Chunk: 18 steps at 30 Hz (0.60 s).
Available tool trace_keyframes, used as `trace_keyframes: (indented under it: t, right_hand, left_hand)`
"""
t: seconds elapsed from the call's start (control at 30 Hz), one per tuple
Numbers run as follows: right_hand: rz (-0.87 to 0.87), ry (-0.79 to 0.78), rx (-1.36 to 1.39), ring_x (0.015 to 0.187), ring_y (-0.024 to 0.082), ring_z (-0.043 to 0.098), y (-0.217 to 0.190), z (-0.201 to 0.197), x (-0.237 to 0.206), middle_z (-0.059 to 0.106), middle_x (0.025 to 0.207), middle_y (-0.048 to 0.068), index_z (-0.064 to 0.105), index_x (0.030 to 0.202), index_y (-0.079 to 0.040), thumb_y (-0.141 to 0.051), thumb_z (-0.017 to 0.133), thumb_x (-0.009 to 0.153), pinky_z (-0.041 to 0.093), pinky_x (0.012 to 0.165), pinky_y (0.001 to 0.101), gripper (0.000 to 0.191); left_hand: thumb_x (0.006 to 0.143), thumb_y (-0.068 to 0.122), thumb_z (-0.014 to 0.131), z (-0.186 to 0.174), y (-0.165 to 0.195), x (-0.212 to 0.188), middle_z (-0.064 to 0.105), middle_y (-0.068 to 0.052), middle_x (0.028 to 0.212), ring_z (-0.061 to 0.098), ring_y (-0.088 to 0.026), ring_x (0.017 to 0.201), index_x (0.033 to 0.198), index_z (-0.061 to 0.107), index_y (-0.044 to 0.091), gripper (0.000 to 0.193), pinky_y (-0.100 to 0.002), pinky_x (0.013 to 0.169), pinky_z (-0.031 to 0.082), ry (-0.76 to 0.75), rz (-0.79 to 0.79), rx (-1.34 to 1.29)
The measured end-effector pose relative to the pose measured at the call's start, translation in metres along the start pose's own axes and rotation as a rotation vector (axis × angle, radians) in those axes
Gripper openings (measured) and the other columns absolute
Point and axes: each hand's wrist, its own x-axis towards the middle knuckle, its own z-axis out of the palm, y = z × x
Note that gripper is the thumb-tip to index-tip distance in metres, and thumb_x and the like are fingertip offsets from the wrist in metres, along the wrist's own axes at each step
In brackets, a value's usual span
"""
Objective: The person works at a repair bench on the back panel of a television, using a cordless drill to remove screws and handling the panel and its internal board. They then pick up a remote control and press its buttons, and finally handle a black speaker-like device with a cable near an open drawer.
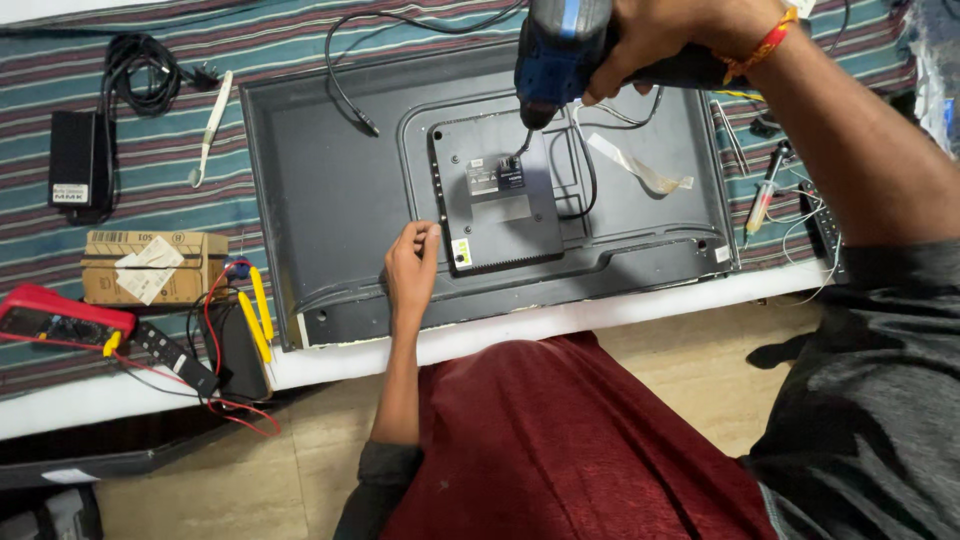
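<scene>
— What's the right hand (680,40) doing?
— It's wrapped tight around a blue power drill (560,55), bit down on the dark cover plate (495,195) at the middle of the television back (330,170), which lies face down on the striped counter (150,170).
— And the left hand (412,262)?
— Loosely curled, holding nothing, fingertips resting at the plate's left edge. A red multimeter (60,315) sits well apart.

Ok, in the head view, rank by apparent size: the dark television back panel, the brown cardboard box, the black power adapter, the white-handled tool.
1. Dark television back panel
2. Brown cardboard box
3. Black power adapter, close to the box, so that order is unsure
4. White-handled tool, long but thin
</scene>
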Motion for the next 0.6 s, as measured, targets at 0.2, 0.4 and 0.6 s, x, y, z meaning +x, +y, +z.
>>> trace_keyframes:
  t: [0.2,0.4,0.6]
  right_hand:
    - [0.090,-0.078,-0.118,0.071,0.033,0.074,-0.070,-0.027,-0.026,0.076,0.079,0.016,0.078,0.104,-0.008,-0.040,0.092,0.075,0.057,0.064,0.0437,0.045]
    - [-0.245,0.404,0.105,0.090,0.042,0.070,-0.152,-0.010,-0.068,0.072,0.104,0.021,0.063,0.135,-0.004,-0.028,0.092,0.074,0.055,0.078,0.0452,0.072]
    - [0.006,0.397,1.260,0.084,0.018,0.075,-0.190,0.101,-0.016,0.074,0.097,0.009,0.068,0.117,0.004,-0.015,0.087,0.088,0.064,0.076,0.0337,0.040]
  left_hand:
    - [0.101,0.024,0.066,0.001,-0.012,-0.005,0.072,-0.011,0.087,0.065,-0.016,0.072,0.109,0.071,0.000,0.026,-0.031,0.068,0.054,0.068,0.008,-0.087]
    - [0.107,0.025,0.059,0.006,-0.003,-0.020,0.074,-0.004,0.090,0.068,-0.009,0.080,0.117,0.069,0.003,0.026,-0.027,0.071,0.056,0.041,0.018,-0.430]
    - [0.099,0.038,0.072,0.023,0.045,-0.056,0.065,-0.010,0.122,0.065,-0.016,0.109,0.139,0.050,0.001,0.059,-0.030,0.085,0.057,-0.094,0.224,-0.629]
